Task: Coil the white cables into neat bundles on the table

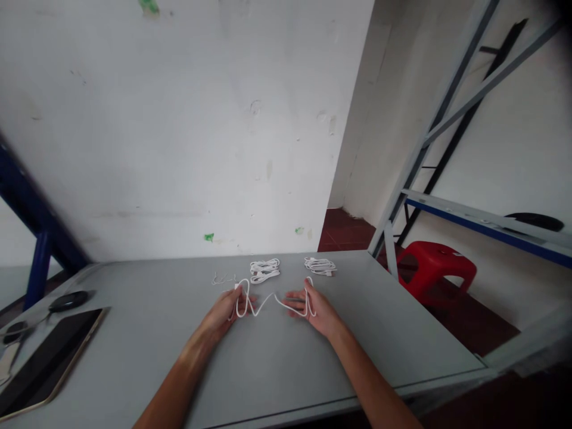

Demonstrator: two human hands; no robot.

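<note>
Grey tabletop [277, 372] runs out from the person toward a scuffed white wall [179, 131], and a white cable [268, 301] lies near its far edge, strung between two bare hands. The left hand [221, 316] has its fingers curled around one looped stretch of the cable, apparently closed on it, so that the loop stands up off the surface. The right hand [310, 310] lies flatter, its fingers spread, with a second loop rising beside them; from where I stand it may be pinching the cable or only steadying it, and I can't tell which. With the hands held well apart, the middle of the cable sags into a shallow, slack curve just above the table. Two bundled white cables [264, 271] and [320, 266] sit just beyond the hands, out of their way, beside a thin, loose white wire [223, 279]. Further left, a dark tablet [44, 363] in a pale case lies near the table's edge, close to a black oval object [68, 301]. Off to the right, a red plastic stool [435, 268] stands on the dark red tile floor [344, 229] beside a metal shelving rack [447, 119].
</note>
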